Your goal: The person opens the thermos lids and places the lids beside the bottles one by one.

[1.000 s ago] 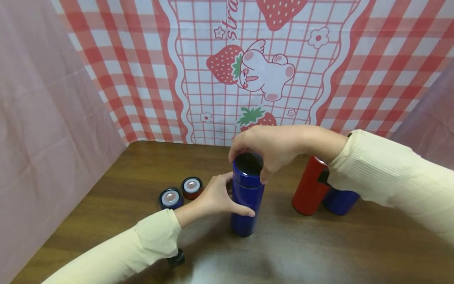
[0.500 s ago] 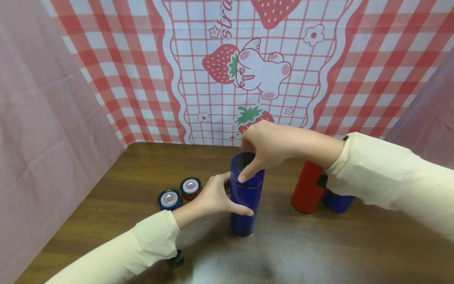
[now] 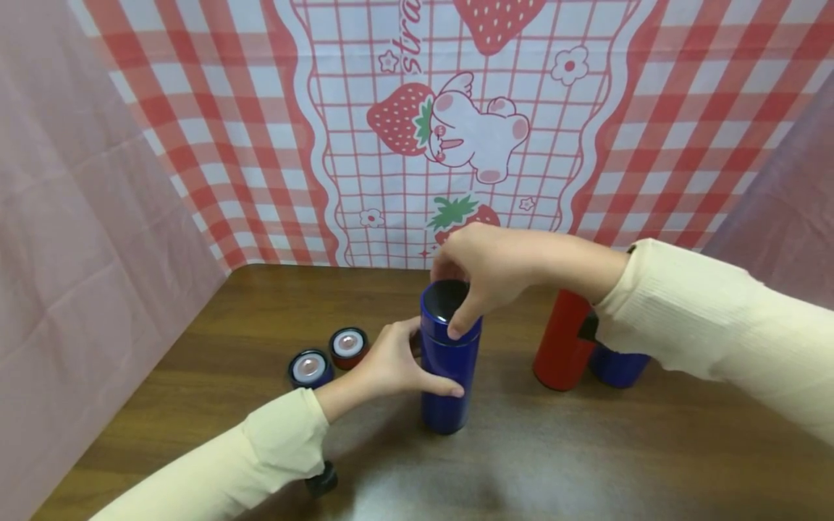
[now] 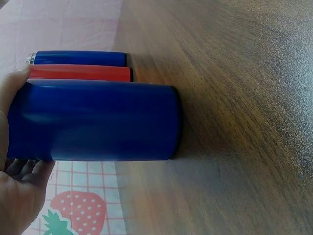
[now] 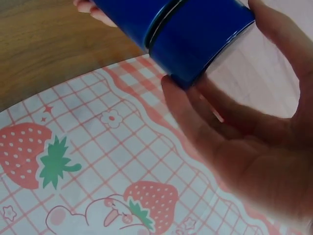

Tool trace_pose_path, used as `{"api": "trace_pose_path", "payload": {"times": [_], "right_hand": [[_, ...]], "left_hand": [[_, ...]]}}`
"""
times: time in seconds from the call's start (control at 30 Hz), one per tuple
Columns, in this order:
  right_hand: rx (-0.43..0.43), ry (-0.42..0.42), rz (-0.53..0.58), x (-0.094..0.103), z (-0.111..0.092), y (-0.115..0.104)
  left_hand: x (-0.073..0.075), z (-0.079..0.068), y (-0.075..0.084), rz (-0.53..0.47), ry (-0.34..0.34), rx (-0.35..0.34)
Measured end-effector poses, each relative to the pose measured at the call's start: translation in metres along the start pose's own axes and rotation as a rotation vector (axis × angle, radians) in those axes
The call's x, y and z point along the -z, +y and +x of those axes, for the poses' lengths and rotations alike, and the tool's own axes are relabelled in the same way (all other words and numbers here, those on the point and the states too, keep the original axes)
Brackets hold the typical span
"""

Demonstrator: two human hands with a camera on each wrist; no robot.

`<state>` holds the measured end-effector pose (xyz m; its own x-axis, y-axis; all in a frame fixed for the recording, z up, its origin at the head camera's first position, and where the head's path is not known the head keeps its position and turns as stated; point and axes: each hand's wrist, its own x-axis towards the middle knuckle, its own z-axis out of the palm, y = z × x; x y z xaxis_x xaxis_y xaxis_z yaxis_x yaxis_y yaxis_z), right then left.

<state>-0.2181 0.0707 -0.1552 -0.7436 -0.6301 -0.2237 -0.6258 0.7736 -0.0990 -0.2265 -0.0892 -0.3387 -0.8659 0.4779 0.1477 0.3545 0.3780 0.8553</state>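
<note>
A tall blue thermos bottle [image 3: 446, 414] stands upright in the middle of the table. My left hand [image 3: 391, 365] grips its body from the left, thumb across the front. On top sits a blue lid [image 3: 433, 323] with a dark, shiny top, and a thin dark seam parts it from the body. From above and the right, my right hand [image 3: 491, 264] grips this lid, thumb at the front and fingers behind. The right wrist view shows thumb and fingers on opposite sides of the lid [image 5: 200, 41]. The left wrist view shows the smooth body [image 4: 102, 120] close up.
To the right stand a red bottle [image 3: 562, 351] and a blue bottle [image 3: 617, 370], partly hidden by the right forearm. On the left, a blue lid [image 3: 310, 367] and a red lid [image 3: 348, 344] lie inside up. A checked strawberry cloth [image 3: 391, 181] hangs behind the table.
My right thumb has moved from the right side of the lid round to its front. The left hand keeps its grip, and the bottle stays in place. The head view has shifted slightly.
</note>
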Motion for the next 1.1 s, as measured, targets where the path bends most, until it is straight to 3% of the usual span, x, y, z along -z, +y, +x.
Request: {"api": "trace_pose_path", "payload": {"times": [0.17, 0.73, 1.1], "right_hand": [[0.077, -0.032, -0.008, 0.001, -0.001, 0.005], [0.217, -0.103, 0.081, 0.003, 0.0, 0.013], [0.287, -0.08, 0.126, 0.001, -0.002, 0.017]], "left_hand": [[0.0, 0.0, 0.0, 0.006, 0.002, -0.002], [0.0, -0.001, -0.001, 0.019, 0.008, -0.006], [0.0, -0.001, -0.002, 0.022, -0.003, -0.012]]}}
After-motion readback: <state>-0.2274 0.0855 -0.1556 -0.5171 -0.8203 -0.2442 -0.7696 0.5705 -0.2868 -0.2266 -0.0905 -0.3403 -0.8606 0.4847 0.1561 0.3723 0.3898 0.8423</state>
